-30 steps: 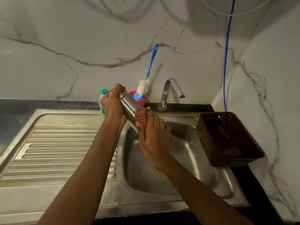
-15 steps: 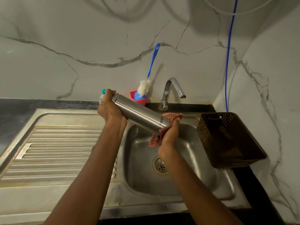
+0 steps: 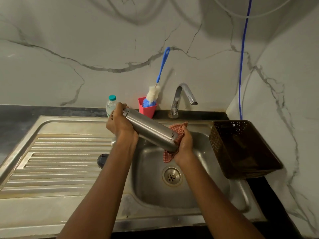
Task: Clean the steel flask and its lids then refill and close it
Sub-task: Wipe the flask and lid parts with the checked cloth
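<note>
Both hands are clamped on the flask at mid-frame, above the sink. The left hand grips its neck end and the right hand wraps a checked cloth round its base. The long axis slants from upper left down to lower right, so the base lies nearest the right hand. The steel looks brushed and unmarked, with dark lettering by the base. I cannot tell whether it is capped. A dark round thing, perhaps a lid, sits on the drainboard.

The sink basin lies open below me; a brown basket walls my right, the tap and red cup stand behind, the ribbed drainboard opens left.
</note>
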